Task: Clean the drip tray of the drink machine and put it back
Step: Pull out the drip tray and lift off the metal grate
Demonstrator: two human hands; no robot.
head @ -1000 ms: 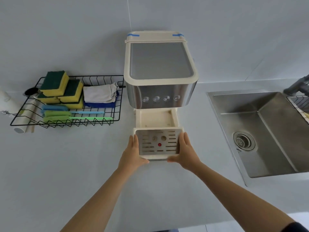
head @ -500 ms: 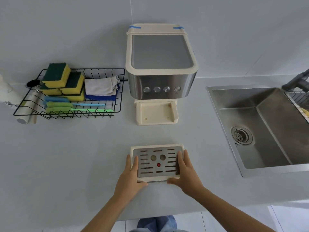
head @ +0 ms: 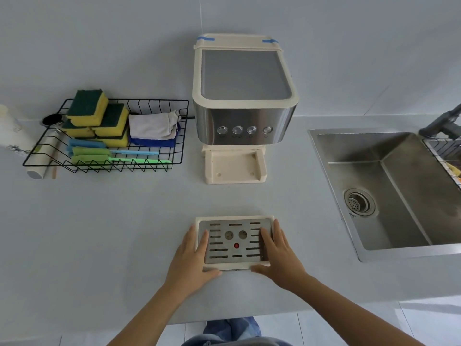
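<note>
Flanking the drip tray with both hands: head view.

Drip tray [head: 234, 242] lies flat on the counter [head: 99, 233] near its front edge, long axis running left to right, well apart from the drink machine [head: 244, 96] and its bare base [head: 234, 168] straight behind. Left hand [head: 190, 258] and right hand [head: 279, 255] are equally near, fingers straight over the short ends, thumbs along the near rim, not curled round it. Cream frame, slotted metal grate, two round holes, red dot at centre. Sink [head: 409, 196] lies to the right, probably the next stop.
</note>
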